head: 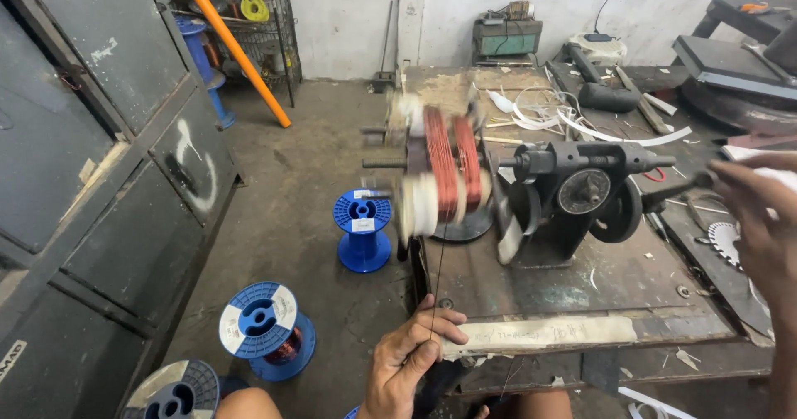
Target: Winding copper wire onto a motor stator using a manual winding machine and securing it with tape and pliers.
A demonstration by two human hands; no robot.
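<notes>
A black hand-cranked winding machine [573, 199] stands on a worn wooden workbench [581, 290]. Its spinning former [444, 174], blurred, carries copper-coloured wire coils. A thin wire [437, 278] runs down from the coils to my left hand [407, 361], which pinches it between the fingers at the bench's near edge. My right hand [760, 220] is at the far right, closed around the crank handle [685, 188].
Three blue wire spools [363, 230] [266, 329] [174, 390] sit on the concrete floor left of the bench. Grey metal cabinets [100, 178] line the left side. An orange pole [232, 45] leans against a wire rack. White strips and tools litter the bench's far end.
</notes>
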